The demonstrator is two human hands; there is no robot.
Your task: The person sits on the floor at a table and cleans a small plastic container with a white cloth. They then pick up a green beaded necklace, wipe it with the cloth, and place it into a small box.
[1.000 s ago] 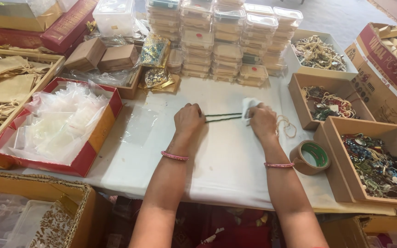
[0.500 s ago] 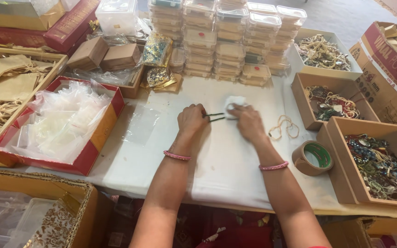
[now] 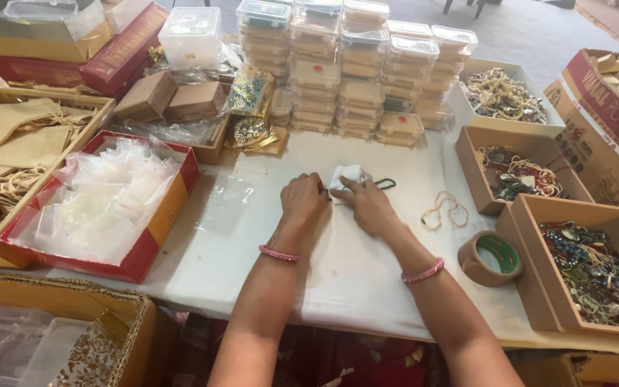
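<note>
My left hand (image 3: 304,199) rests on the white table cover (image 3: 352,265), fingers closed on one end of a dark green beaded strand (image 3: 385,184). Close beside it, my right hand (image 3: 367,204) presses a small white cloth (image 3: 347,175) over the strand. The strand's looped end pokes out to the right of the cloth. Each wrist wears a pink bangle. Most of the strand is hidden under the cloth and my fingers.
A beige bead string (image 3: 444,208) and a roll of brown tape (image 3: 488,257) lie to the right. Brown boxes of mixed jewellery (image 3: 589,269) line the right side. Stacked clear plastic boxes (image 3: 338,68) stand at the back. A red tray of clear pouches (image 3: 94,204) sits left.
My right hand has slid the cloth leftward along the green strand until it sits next to my left hand. The strand's right end now shows as a loop.
</note>
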